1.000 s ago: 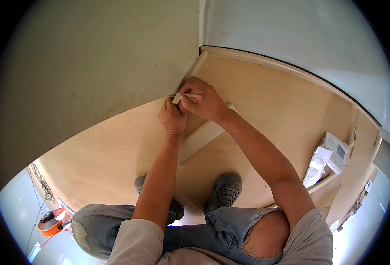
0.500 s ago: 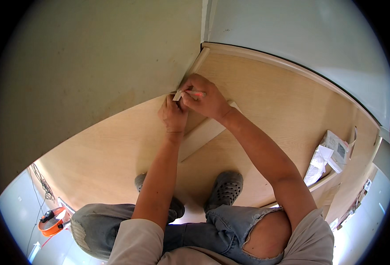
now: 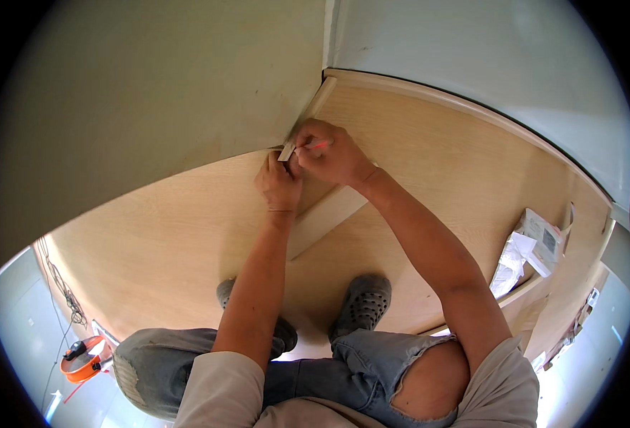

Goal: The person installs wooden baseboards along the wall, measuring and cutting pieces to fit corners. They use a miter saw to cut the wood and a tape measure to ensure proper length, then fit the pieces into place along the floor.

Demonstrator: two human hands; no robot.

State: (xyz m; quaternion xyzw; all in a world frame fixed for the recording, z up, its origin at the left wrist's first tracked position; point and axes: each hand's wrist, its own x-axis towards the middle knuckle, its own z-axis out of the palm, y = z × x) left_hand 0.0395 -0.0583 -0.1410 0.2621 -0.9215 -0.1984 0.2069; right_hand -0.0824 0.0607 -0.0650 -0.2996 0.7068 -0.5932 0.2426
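Note:
My left hand (image 3: 279, 184) is closed on a small pale wooden strip (image 3: 285, 154) at the lower edge of the large cream panel (image 3: 158, 93). My right hand (image 3: 333, 155), just right of it, grips a slim pencil-like marker (image 3: 320, 145) with red on it, its point at the strip. A narrow trim strip (image 3: 323, 91) runs along the cream panel toward the corner behind my hands. A longer pale board (image 3: 322, 220) lies diagonally on the wood-grain surface (image 3: 158, 242) beneath my forearms.
A pale blue wall (image 3: 472, 50) stands behind, with trim (image 3: 429, 93) along its foot. A torn white package (image 3: 536, 242) lies at right. Cables (image 3: 69, 292) and an orange reel (image 3: 79, 365) are at lower left. My shoes (image 3: 360, 307) rest on the wooden surface.
My right hand has moved slightly upward with the marker, which is now more hidden by the fingers. My left hand is nearly still on the small strip.

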